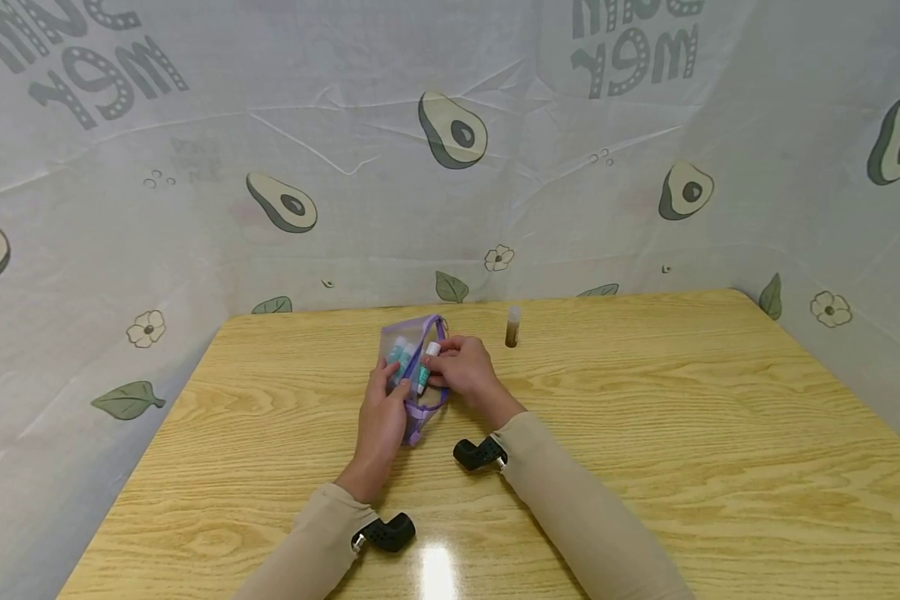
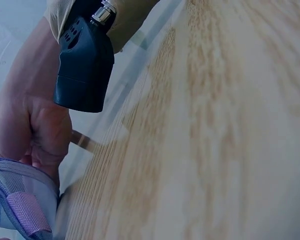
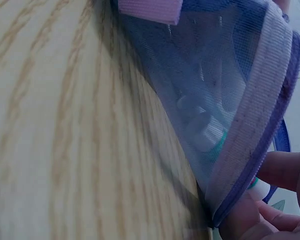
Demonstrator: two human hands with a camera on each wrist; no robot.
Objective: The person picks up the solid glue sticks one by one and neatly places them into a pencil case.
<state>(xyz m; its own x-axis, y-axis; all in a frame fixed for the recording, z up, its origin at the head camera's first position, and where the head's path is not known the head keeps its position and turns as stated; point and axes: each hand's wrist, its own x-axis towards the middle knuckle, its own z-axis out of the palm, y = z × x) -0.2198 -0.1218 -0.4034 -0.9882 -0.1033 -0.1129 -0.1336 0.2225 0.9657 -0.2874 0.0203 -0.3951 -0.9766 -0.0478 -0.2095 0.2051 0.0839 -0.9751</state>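
Observation:
A see-through mesh zip pouch point(image 1: 399, 330) with purple edging lies tilted on the table, its zipped mouth gaping to the right. My left hand point(image 1: 382, 417) grips the pouch's near left side, thumb by the opening. At the mouth, my right hand point(image 1: 468, 371) pinches a small white and teal tube point(image 1: 424, 375). In the right wrist view its white end point(image 3: 260, 190) shows between the fingers, beside the pouch's zip edge point(image 3: 257, 120). Through the mesh, white-capped teal tubes point(image 1: 396, 350) are visible. The left wrist view catches only the pouch's corner point(image 2: 27, 212).
Behind my right hand, a small vial point(image 1: 513, 329) with brown contents and a pale cap stands upright near the table's back edge. The wooden table point(image 1: 645, 400) meets an avocado-print cloth point(image 1: 375, 200) at the back and sides. Black wrist cameras point(image 1: 392, 533) sit at both cuffs.

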